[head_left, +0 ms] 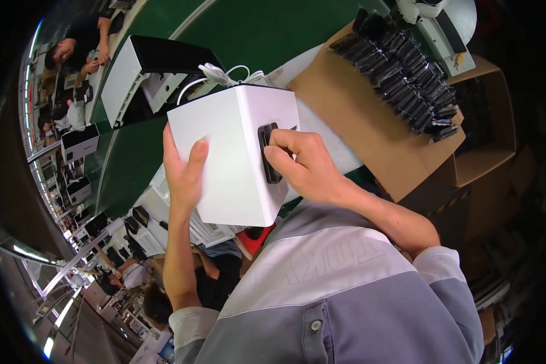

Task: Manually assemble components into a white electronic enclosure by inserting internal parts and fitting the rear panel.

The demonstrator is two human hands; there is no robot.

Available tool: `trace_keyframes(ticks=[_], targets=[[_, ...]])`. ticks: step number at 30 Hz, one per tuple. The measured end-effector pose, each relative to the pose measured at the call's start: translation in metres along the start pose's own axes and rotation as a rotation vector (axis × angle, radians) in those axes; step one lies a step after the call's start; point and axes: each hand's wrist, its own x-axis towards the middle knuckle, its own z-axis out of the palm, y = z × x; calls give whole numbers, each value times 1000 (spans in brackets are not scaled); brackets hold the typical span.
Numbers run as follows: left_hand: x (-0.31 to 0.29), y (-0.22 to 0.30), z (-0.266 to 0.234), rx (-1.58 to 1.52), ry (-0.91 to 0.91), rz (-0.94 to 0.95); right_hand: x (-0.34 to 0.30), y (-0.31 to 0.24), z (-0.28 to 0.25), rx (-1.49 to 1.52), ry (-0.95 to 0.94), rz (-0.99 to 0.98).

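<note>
A white box-shaped appliance housing (221,164) is held up in front of my body, tilted, with one corner edge toward me. My left hand (184,173) grips its left side, thumb lying on the broad white face and the other fingers partly out of sight. On the narrower right face sits a black oblong piece (269,170), flat against the panel. My right hand (309,164) has its fingers curled and pinched on this piece. Whether the piece is fixed to the housing I cannot tell. A bundled white cable (217,75) lies just behind the housing's top edge.
Beyond the housing, another white-and-black appliance (122,85) stands on the green work surface (239,33). To the right, a cardboard sheet (333,100) carries rows of black plastic-wrapped packets (400,79), beside an open carton (488,161). Other people work at far left and below left.
</note>
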Motion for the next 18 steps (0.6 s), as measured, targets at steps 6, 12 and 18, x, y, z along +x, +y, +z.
trace_keyframes(ticks=[6, 12, 18], targets=[[2, -4, -3, -26, -15, -11, 4, 6, -7, 36, -99, 18], [2, -7, -6, -6, -33, 7, 7, 2, -11, 100, -205, 35], [6, -3, -5, 38, -58, 27, 14, 9, -15, 86, -299, 43]])
